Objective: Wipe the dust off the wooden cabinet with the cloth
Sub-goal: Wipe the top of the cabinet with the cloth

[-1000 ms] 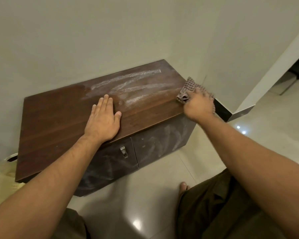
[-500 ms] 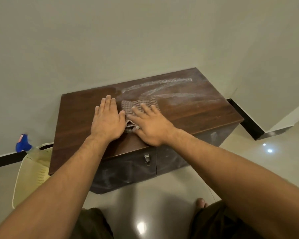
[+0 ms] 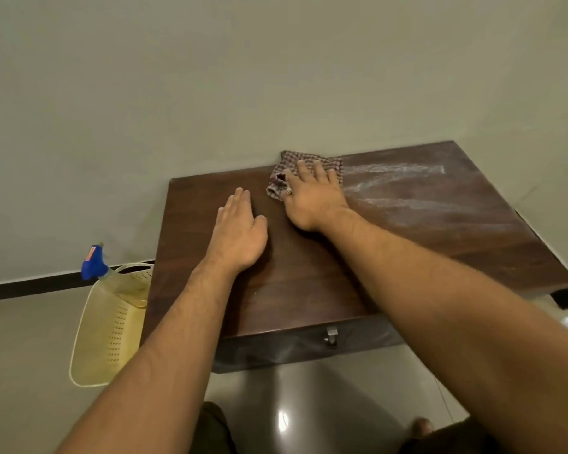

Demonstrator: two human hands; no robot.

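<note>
A low dark wooden cabinet [image 3: 309, 290] stands against the wall. White dust streaks [image 3: 404, 185] cover the right part of its top; the left part looks bare. My right hand [image 3: 312, 198] presses flat on a checked brown cloth [image 3: 309, 162] at the back edge of the top, near the wall. My left hand [image 3: 240, 231] lies flat on the top, palm down, fingers together, just left of the cloth and apart from it. It holds nothing.
A pale yellow perforated basket [image 3: 109, 332] stands on the floor left of the cabinet, with a blue-capped spray bottle [image 3: 95, 262] in it. A metal handle [image 3: 331, 335] sits on the cabinet front. Glossy floor tiles and my knees lie below.
My right hand slid the cloth from the cabinet's right end to the middle, then back toward the wall. My left hand stayed flat on the top. The view shifted.
</note>
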